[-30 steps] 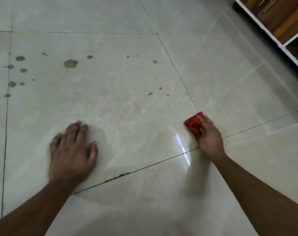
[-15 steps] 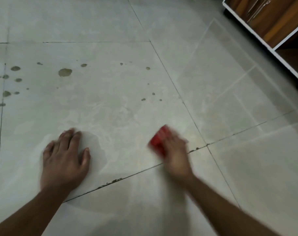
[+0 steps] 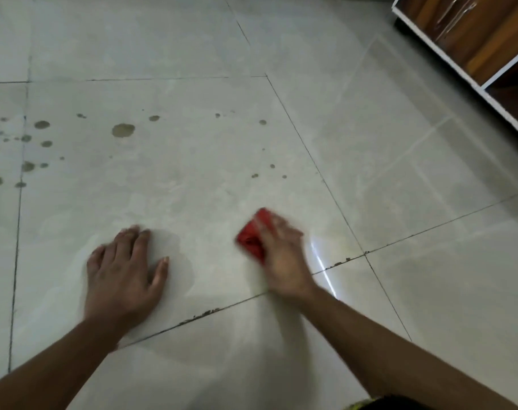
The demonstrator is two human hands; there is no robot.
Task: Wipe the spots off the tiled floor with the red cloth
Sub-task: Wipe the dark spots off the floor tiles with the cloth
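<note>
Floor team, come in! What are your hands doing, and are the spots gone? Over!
Left hand flat on the tile. Right hand grips the red cloth. Brown spots not yet wiped, farther out. Nothing in the way.

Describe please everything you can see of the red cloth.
The red cloth is small, bunched into a wad, and looks like soft fabric. It lies on the pale tiled floor, pressed under the right hand, which covers its near side. It is motion-blurred. The brown spots lie farther away, untouched by it.

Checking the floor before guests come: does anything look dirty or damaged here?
Yes. Brownish spots dot the tile beyond the left hand, unwiped. The grout line near it looks chipped and dark. The right hand holds the red cloth short of the spots.
</note>
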